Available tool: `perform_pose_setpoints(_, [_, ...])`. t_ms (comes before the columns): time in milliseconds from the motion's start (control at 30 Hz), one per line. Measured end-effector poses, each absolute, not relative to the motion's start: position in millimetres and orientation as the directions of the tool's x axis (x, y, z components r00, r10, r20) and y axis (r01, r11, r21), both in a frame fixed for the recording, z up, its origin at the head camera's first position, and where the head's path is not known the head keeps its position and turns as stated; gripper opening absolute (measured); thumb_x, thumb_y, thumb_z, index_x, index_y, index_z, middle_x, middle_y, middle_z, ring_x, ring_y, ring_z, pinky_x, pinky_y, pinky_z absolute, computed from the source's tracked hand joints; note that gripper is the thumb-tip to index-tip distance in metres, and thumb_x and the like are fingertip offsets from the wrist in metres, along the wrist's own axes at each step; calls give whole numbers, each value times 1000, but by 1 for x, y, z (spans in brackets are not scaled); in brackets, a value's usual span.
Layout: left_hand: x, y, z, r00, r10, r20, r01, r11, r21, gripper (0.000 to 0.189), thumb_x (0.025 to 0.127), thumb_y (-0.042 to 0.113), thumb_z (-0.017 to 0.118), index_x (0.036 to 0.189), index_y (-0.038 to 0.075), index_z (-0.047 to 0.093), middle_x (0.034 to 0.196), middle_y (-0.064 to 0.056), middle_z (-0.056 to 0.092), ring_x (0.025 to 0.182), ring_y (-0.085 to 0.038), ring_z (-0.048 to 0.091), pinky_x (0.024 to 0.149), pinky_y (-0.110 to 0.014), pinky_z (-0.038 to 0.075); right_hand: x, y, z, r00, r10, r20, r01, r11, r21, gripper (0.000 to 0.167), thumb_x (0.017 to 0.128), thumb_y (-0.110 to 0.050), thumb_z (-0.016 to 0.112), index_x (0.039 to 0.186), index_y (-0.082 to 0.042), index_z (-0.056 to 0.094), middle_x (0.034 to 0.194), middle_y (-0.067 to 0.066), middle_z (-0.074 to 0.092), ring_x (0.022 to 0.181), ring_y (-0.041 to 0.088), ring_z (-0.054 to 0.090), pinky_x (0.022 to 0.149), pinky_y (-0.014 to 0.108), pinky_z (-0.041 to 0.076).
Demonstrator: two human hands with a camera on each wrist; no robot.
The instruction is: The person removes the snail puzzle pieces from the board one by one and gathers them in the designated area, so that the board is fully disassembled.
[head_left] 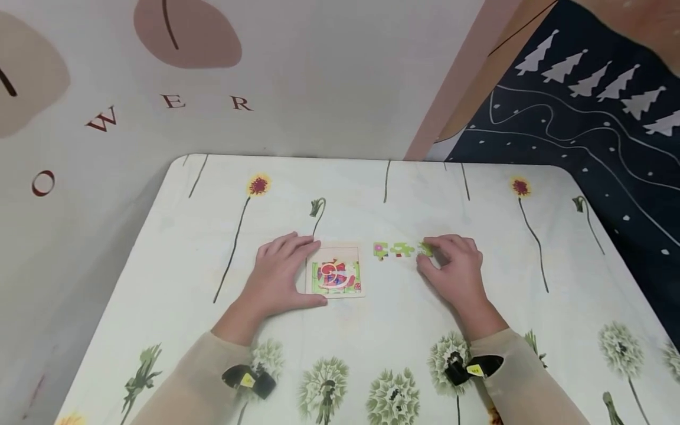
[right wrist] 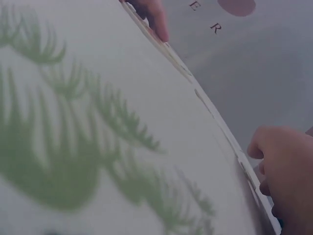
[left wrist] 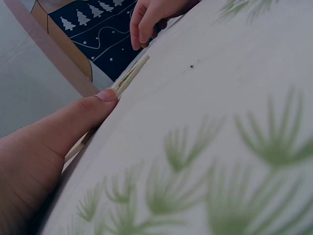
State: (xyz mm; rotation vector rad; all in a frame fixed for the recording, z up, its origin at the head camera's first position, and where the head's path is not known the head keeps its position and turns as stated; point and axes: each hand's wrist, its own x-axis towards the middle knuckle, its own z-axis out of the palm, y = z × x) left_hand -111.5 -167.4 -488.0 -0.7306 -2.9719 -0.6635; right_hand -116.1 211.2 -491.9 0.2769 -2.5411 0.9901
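Note:
A small square puzzle board (head_left: 345,252) with a light frame lies on the table, its picture red, green and pink. My left hand (head_left: 281,274) holds it from the left, thumb at the near edge and index finger at the far edge. In the left wrist view the thumb (left wrist: 105,95) presses on the board's rim. Right of the board, a green puzzle piece with a pink spot (head_left: 379,249) and another green piece (head_left: 402,250) lie in a row. My right hand (head_left: 457,268) pinches a third green piece (head_left: 424,249) between thumb and index finger, partly hidden by them.
The white tabletop (head_left: 202,330) bears printed flowers and dandelions. Behind its far edge stands a pale wall (head_left: 319,77) with letters. A dark blue panel with white trees (head_left: 574,118) is at the right. Both wrists wear small black cameras.

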Motion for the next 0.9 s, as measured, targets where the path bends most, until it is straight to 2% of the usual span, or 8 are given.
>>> perform_pose_setpoints(233, [-111,-167,-491,-894,435,106,440,807,395,115,69,84,80,160,19,51,162,0,47,155,-32,31,112,-63,29,-113,175,-487,-807,-185,561,-508,701,-500,26,88,-23,80,107,-5,81,111,13,74,106,38,58,94,63,33])
perform_pose_setpoints(467, [-111,-167,-491,-890,437,127,450,805,386,115,68,84,80,159,20,52,161,0,47,154,-32,31,112,-63,29,-99,118,-482,-765,-368,529,-622,638,-455,34,93,-34,76,117,-10,80,116,5,74,112,29,58,101,58,36])
perform_pose_setpoints(633, [-110,-167,-491,-886,444,134,460,800,386,115,70,85,77,160,19,51,162,0,46,154,-33,31,111,-63,28,-93,82,-481,-787,-454,417,-611,669,-424,35,100,-37,68,124,-13,77,116,1,70,113,27,56,102,56,38])
perform_pose_setpoints(767, [-110,-167,-492,-884,447,140,464,795,391,113,72,85,76,160,20,51,163,-1,46,154,-34,31,111,-62,28,-93,62,-481,-838,-441,322,-543,736,-404,30,103,-35,67,124,-16,77,113,1,65,109,27,53,97,53,39])
perform_pose_setpoints(900, [-110,-168,-492,-884,445,147,465,795,390,111,72,83,77,160,20,52,163,-1,46,154,-34,31,111,-62,28,-94,50,-480,-861,-418,288,-504,773,-385,27,104,-33,66,123,-17,77,111,1,61,104,25,51,89,48,39])
